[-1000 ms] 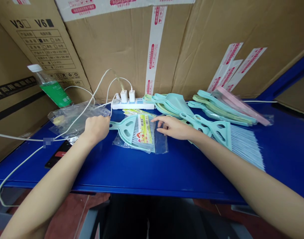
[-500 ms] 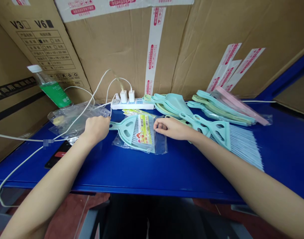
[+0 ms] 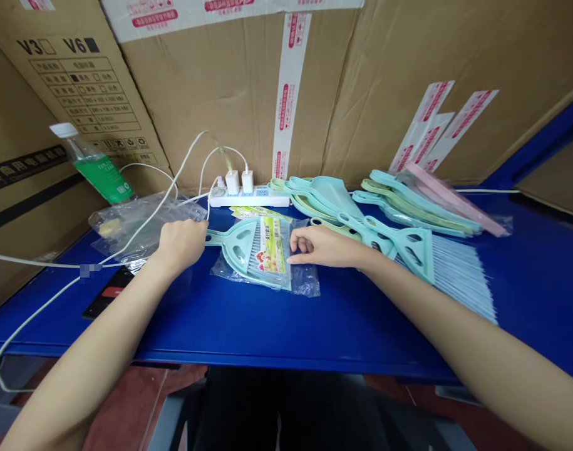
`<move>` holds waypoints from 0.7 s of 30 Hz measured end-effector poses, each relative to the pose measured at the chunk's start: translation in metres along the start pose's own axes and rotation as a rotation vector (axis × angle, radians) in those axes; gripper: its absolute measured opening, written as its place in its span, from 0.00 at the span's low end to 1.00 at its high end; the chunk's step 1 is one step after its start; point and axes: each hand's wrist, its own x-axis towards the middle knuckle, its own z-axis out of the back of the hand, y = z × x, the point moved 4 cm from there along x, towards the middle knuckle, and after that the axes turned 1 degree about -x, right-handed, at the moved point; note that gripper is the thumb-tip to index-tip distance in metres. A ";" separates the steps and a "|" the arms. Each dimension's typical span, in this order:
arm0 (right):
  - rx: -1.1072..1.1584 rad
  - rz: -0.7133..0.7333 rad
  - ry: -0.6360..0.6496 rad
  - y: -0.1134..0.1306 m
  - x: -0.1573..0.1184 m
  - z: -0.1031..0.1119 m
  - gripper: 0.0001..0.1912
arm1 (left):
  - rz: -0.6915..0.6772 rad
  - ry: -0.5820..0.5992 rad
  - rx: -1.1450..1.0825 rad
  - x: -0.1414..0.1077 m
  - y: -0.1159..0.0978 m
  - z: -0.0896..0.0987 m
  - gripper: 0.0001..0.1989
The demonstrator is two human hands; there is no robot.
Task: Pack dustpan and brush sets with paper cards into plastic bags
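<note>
A mint-green dustpan and brush set (image 3: 237, 249) lies flat on the table in a clear plastic bag (image 3: 305, 283), its colourful card label (image 3: 273, 244) over the bristles. My left hand (image 3: 183, 243) is closed around the handle end of the set, and the grip hides that end. At the right side of the bag rests my right hand (image 3: 319, 245). Its fingers are curled, with the thumb apart from them, and nothing shows between them. The fingertips are beside the label and over the bag's edge.
Unwrapped dustpans (image 3: 330, 194) and brushes (image 3: 462, 269) lie right of centre, with wrapped sets (image 3: 422, 200) behind. A power strip (image 3: 267, 200) with chargers stands at the back. Crumpled plastic (image 3: 136, 219), a white cable, a phone (image 3: 103, 297) and a bottle (image 3: 103, 175) are left. Cardboard (image 3: 230, 81) walls the back.
My right thumb has parted from the fingers, which were pinched together. The bag's right edge spreads slightly further right and down. My left hand keeps its hold.
</note>
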 end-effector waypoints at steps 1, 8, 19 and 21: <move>-0.012 0.003 0.003 0.001 0.000 0.000 0.13 | 0.000 0.002 0.001 0.000 0.000 0.000 0.20; -0.073 0.000 0.008 0.002 -0.001 -0.001 0.15 | -0.002 0.005 -0.001 -0.001 -0.001 0.000 0.19; -0.105 0.005 -0.002 -0.003 -0.001 -0.005 0.18 | -0.009 0.000 0.006 0.001 0.001 -0.002 0.21; -0.100 -0.001 0.004 -0.002 -0.001 -0.005 0.19 | -0.011 -0.001 0.009 0.001 0.001 -0.002 0.21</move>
